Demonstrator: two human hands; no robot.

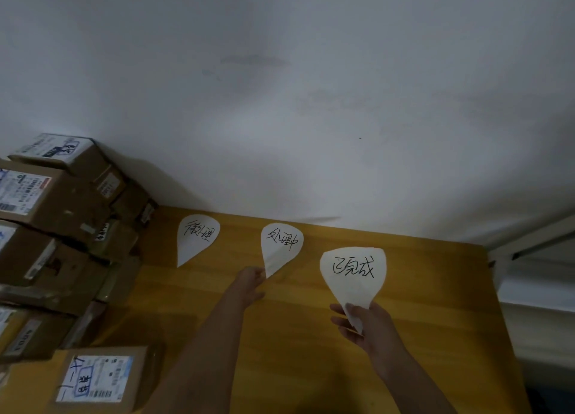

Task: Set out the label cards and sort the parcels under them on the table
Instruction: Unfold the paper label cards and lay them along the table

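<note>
— The paper cards?
— Teardrop-shaped. The first card (197, 237) lies flat on the yellow wood table (280, 351). The left hand (250, 281) pinches the middle card (281, 247) by its tip, and the right hand (364, 323) grips the third card (353, 276).
— Parcels?
— Cardboard parcels (56, 202), stacked left.

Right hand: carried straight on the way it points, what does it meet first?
Apart from the card it holds, the right hand points across bare table toward the wall; the way looks free until then, though depth is unclear.
</note>
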